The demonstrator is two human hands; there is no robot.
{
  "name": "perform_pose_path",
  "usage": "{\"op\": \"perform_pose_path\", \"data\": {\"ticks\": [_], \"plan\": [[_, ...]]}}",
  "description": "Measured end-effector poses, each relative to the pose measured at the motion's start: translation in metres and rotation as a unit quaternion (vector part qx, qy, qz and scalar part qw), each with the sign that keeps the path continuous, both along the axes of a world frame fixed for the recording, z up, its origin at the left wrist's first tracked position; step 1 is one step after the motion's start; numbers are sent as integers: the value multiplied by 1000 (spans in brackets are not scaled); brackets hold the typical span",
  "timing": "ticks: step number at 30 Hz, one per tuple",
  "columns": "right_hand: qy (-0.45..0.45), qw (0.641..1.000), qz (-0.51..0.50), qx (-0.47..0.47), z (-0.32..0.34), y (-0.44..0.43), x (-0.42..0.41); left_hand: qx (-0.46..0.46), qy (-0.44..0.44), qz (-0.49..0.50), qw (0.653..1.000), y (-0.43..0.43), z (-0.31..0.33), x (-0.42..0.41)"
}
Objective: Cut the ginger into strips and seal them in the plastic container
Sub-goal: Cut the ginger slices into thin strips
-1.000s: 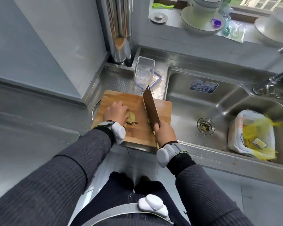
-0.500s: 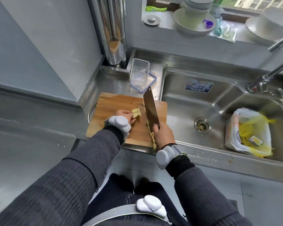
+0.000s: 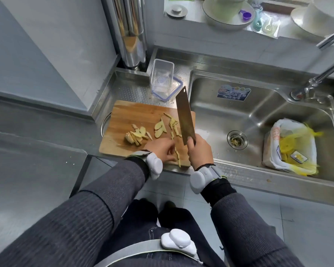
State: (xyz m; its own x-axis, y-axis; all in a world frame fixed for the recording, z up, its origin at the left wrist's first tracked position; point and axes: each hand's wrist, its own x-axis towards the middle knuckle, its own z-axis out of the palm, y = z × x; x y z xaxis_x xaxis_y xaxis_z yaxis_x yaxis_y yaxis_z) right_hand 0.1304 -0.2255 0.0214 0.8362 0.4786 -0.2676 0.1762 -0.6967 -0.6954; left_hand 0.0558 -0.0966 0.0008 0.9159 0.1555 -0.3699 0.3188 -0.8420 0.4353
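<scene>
On the cutting board (image 3: pixel 123 120) beside the sink (image 3: pixel 258 116), your ginger lies in three lots: a fanned stack of slices (image 3: pixel 134 136) toward the board's left side, two broader slices (image 3: pixel 159 128) near its middle, and a scatter of finished strips (image 3: pixel 174 126) just left of the blade, some trailing toward the board's near edge. Your right hand (image 3: pixel 200 151) has its fingers clamped round the handle of the cleaver (image 3: pixel 185 117), whose blade stands on edge near the board's right side. Your left hand (image 3: pixel 162 150) rests low at the board's near edge among the strips; its fingers look curled and close together, though you could not say from this angle whether they pinch a strip or merely touch one. Beyond the board's far edge the plastic container (image 3: pixel 161 77) stands open on its blue-rimmed lid (image 3: pixel 174 89), empty as far as can be seen. Most of the slicing into strips is, by my reckoning, not yet done. The risks from here are plain: your left fingers sit close to the blade, so a chop made before you tuck them would catch them; strips at the board's near edge could be brushed off onto the floor; and the board's right end lies at the sink's rim, so pieces pushed that way may drop into the basin.
</scene>
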Motion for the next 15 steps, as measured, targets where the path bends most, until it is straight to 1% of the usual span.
{"op": "perform_pose_path", "data": {"ticks": [3,6,9,12,15], "plan": [[-4,1000,4,1,0,-3,1,-1,12,-33,999,-17,-4,-1],[1,1000,9,-1,0,-4,3,4,3,-112,994,-26,-3,0],[2,1000,14,-6,0,-6,4,74,-6,-203,976,-31,1,5],[9,1000,12,4,0,-6,5,122,-27,-215,968,-30,3,10],[8,1000,13,6,2,-4,7,131,-27,-189,973,-25,6,16]]}}
